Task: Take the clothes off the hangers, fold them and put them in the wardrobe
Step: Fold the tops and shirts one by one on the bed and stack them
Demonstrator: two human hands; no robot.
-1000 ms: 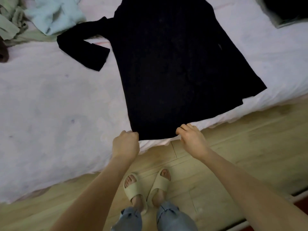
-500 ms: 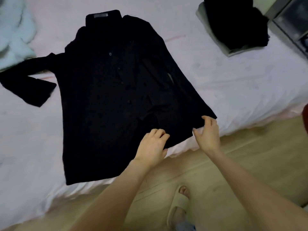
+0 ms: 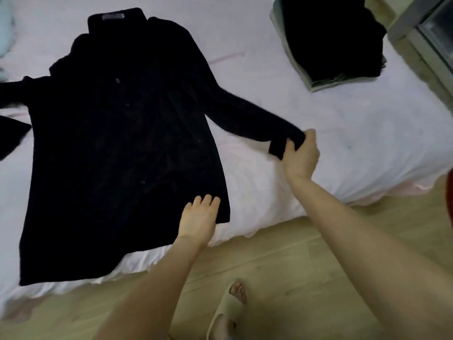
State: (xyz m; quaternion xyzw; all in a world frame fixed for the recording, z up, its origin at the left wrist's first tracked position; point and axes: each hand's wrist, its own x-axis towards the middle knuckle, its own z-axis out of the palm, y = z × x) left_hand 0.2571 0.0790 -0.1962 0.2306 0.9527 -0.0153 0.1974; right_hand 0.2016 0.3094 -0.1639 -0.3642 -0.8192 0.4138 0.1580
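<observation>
While collar points away, black shirt (image 3: 117, 148) lies lengthwise toward the person.

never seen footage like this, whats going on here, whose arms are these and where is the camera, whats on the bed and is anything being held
There is no machine here: the arms belong to a person, and the one picture comes from a wide-angle camera worn on their head, looking forward and down. That is why you see their own forearms and, at the bottom, a foot in a beige slipper on the wooden floor.

On the bed lies a long black button-front garment, spread out flat with its collar at the far end. The right hand grips the cuff of one sleeve, which is stretched out to the side. The left hand rests with relaxed fingers on the garment's near hem and holds nothing.

At the far right of the bed sits a pile of folded clothes, dark on top. A bit of pale blue cloth shows at the left edge.
</observation>
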